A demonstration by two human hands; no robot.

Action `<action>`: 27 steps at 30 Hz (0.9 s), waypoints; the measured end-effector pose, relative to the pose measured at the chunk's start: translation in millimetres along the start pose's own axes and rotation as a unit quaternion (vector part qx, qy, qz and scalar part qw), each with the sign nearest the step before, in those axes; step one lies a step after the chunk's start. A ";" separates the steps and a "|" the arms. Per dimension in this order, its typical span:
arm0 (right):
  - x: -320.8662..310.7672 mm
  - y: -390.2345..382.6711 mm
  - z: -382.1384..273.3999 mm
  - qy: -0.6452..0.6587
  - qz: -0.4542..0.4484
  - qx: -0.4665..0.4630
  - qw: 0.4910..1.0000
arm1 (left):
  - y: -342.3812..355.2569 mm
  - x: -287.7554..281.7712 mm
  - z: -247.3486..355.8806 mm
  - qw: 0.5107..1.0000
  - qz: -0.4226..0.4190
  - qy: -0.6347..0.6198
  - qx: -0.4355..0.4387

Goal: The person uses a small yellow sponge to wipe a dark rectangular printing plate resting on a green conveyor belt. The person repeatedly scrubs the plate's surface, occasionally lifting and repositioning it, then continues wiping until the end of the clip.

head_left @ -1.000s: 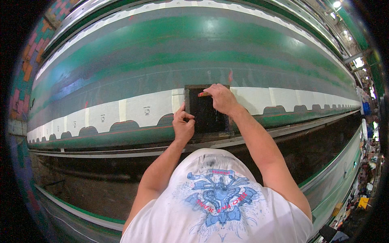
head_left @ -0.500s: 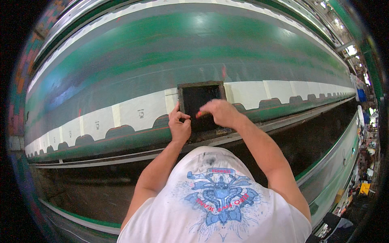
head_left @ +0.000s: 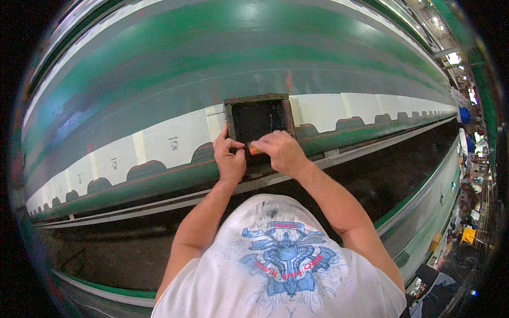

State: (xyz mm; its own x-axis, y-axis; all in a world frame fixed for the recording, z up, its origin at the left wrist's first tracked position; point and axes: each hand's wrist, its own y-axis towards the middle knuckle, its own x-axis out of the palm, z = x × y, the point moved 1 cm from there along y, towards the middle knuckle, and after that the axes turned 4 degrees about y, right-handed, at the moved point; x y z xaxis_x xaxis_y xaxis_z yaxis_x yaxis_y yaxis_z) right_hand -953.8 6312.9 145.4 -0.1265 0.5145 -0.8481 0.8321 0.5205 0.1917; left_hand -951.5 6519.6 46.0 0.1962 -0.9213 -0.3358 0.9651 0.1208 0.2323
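A dark, square wooden frame (head_left: 289,114) with a black inner face lies over a row of white pieces on the long green table. At its near left corner, my left hand (head_left: 231,159) grips the edge, one finger stretched along the side and the others curled. My right hand (head_left: 281,152) is closed over the near part of the frame, close to my left fingertips. From its fingers shows the red-orange end of a small tool (head_left: 255,151); the rest is hidden, so its kind is unclear.
White pieces (head_left: 199,130) run along the table's near side, several on the left bearing small dark prints. Dark rounded shapes (head_left: 147,170) line the near edge beside a pale rail (head_left: 159,208). Another green-edged table (head_left: 424,212) stands at right, beyond a dark gap. Clutter lies far right.
My right hand has moved nearer, toward my body, bringing the red-orange end close to my left fingers. My left hand keeps its place at the frame corner. The view has shifted slightly.
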 end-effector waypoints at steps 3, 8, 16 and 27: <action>1.2 -18.3 -20.1 -0.012 -0.002 0.020 1.000 | 1.8 -1.6 2.3 1.000 -0.008 0.003 0.000; -4.3 -42.4 -27.9 0.037 -0.033 0.034 0.998 | 3.0 -4.2 8.2 1.000 -0.013 0.025 -0.001; -20.1 -102.1 25.6 0.088 0.203 0.183 0.958 | 1.4 12.4 36.5 0.998 0.007 0.017 0.060; -101.7 -203.7 150.4 0.064 0.240 0.196 0.949 | -18.7 189.8 83.8 0.998 0.008 -0.013 0.064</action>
State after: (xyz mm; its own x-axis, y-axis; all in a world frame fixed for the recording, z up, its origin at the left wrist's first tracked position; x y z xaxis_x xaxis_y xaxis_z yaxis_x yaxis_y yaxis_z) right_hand -1029.2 6052.1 118.3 0.2741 0.7197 -0.6379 0.9442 -0.0756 0.3205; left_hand -946.9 6311.5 54.4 0.2054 -0.9292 -0.3073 0.9317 0.0896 0.3520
